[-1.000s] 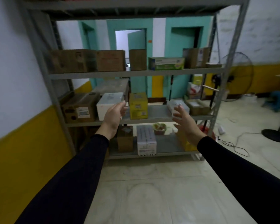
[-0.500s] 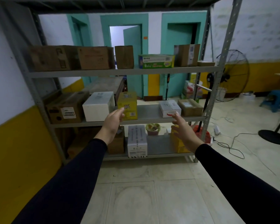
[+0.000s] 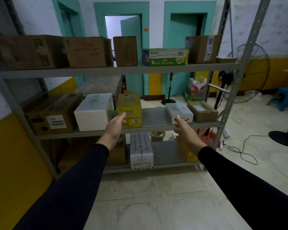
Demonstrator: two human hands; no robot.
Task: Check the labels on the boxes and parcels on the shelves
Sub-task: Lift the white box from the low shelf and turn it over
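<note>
Both grips spread and empty, left hand (image 3: 115,126) before yellow box (image 3: 129,110), right hand (image 3: 185,132) below white box (image 3: 179,112)

both arms outstretched, left grip (image 3: 115,126) and right grip (image 3: 185,130) loose-fingered.

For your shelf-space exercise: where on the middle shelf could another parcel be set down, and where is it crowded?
The widest bare patch on the middle shelf lies between the yellow box and the small white box. The left end is crowded: the brown carton, the white box and the yellow box stand close together.
</note>
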